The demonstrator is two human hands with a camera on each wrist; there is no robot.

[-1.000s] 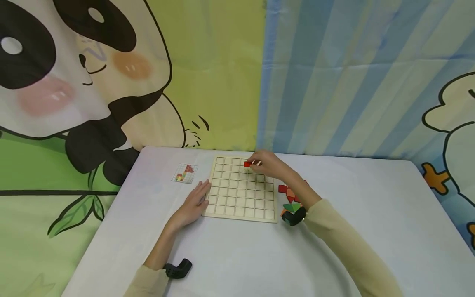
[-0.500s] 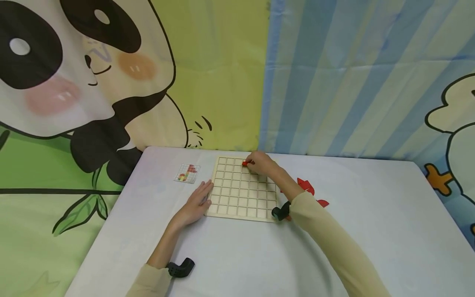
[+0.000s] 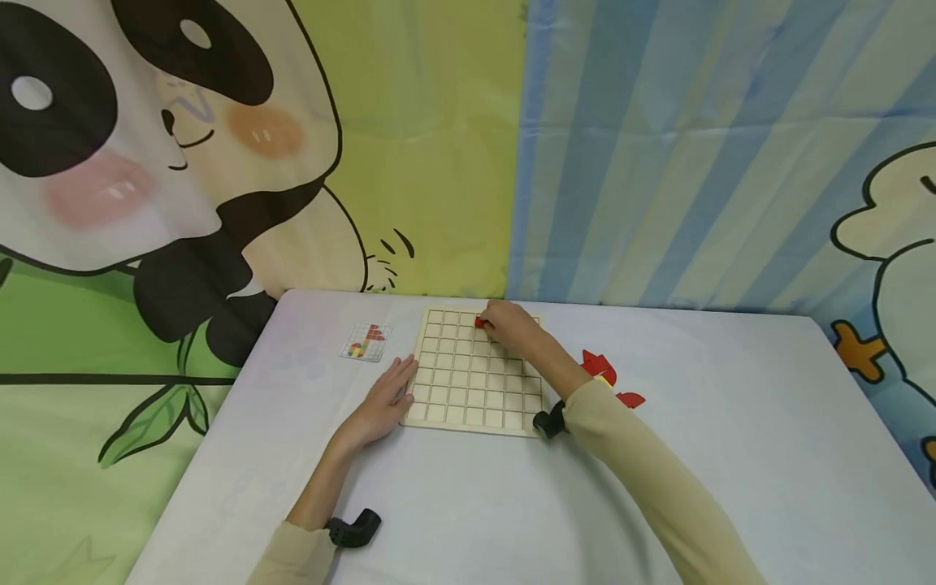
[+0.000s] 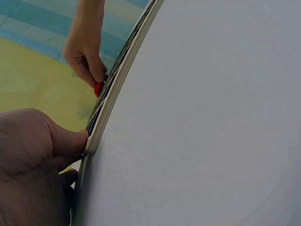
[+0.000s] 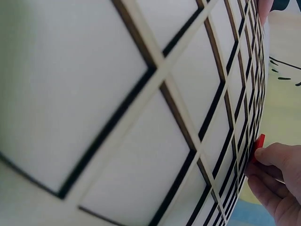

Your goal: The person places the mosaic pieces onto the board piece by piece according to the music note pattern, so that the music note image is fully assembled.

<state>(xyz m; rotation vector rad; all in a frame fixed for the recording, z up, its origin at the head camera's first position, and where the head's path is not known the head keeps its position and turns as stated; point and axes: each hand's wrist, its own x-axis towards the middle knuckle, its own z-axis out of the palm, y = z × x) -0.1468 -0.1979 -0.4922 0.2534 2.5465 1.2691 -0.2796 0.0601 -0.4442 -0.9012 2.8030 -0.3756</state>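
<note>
R hand (image 3: 510,327) pinches red pc (image 3: 478,322) nr 12 o'clock edge of board (image 3: 468,398). L hand (image 3: 383,403), straight-fingered, touches its 9 o'clock side.

You can read no text, label, brand or number in any of the three views. The card (image 3: 366,342), left of your board (image 3: 459,396), bears a printed grid with coloured cells, too small for any legible character.

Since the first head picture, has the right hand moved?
Yes: judged against the wooden grid board in the head view, the right hand has shifted slightly left.
</note>
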